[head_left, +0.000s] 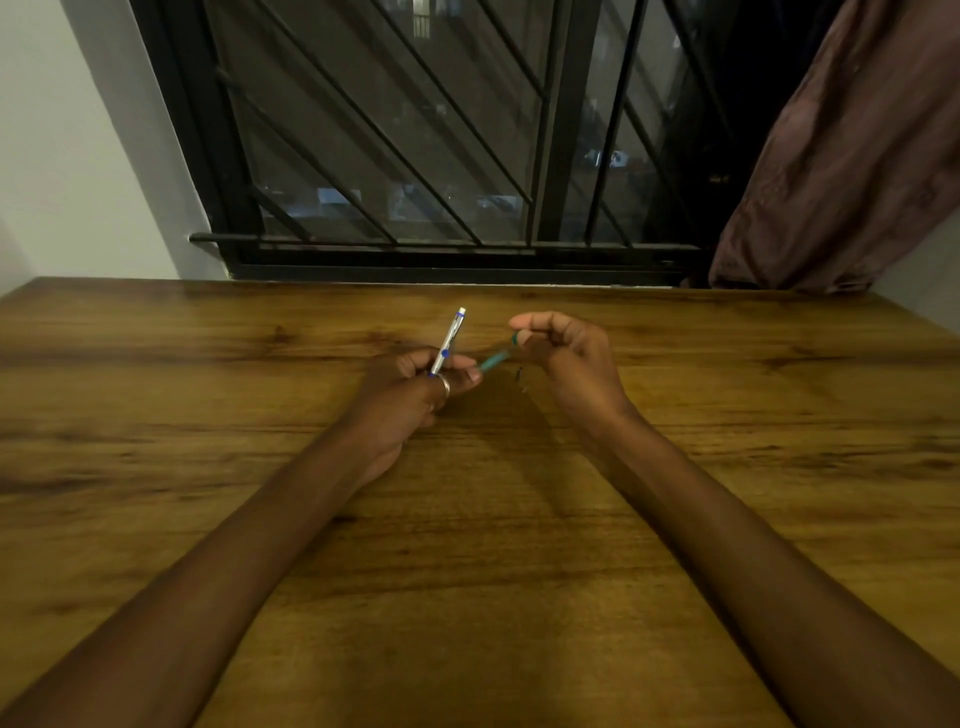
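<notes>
My left hand (415, 387) grips a silver pen barrel (451, 338) with blue bands, its white-tipped end pointing up and away. A thin teal refill (493, 360) shows between the two hands, one end at my left fingertips. My right hand (563, 353) has its fingers curled and pinches a small teal piece (515, 340) at the refill's other end. A small dark spring-like part (520, 373) lies on the wooden table (727, 415) just below my right hand. Both hands hover over the middle of the table.
A barred black window (415, 156) stands behind the table's far edge. A brown curtain (841, 156) hangs at the back right, reaching the table corner. A white wall (62, 156) is at the left.
</notes>
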